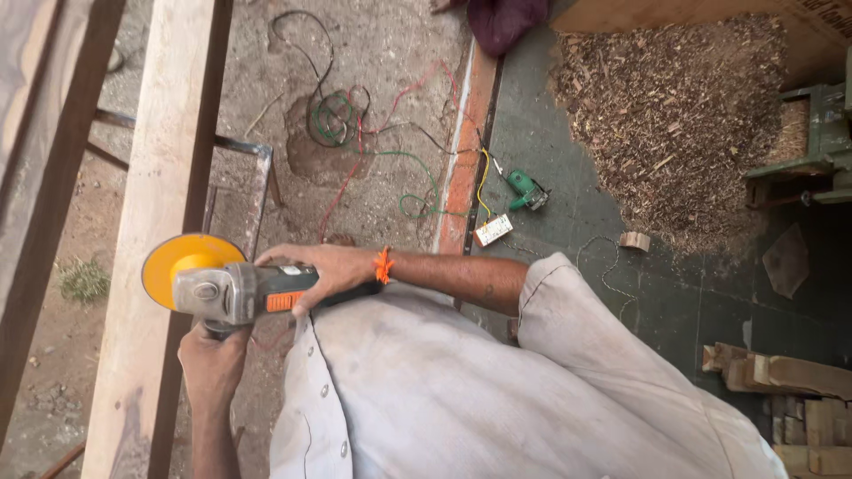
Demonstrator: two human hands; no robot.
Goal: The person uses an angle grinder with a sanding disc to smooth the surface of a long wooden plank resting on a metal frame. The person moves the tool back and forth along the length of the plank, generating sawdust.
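Observation:
My right hand (321, 266), with an orange thread at the wrist, is wrapped around the grey and orange body of an angle grinder (232, 293). My left hand (213, 362) comes up from below and grips the grinder's side handle. The grinder's yellow disc (175, 263) lies against a long pale wooden plank (169, 133) that runs up the left of the view. My grey shirt fills the lower middle and hides the floor under me.
Tangled red, green and black wires (355, 124) lie on the concrete. A small green power tool (527, 190) and a white box (493, 230) sit on the dark floor. A pile of wood shavings (683, 115) lies at the upper right, and stacked wood blocks (790, 390) at the lower right.

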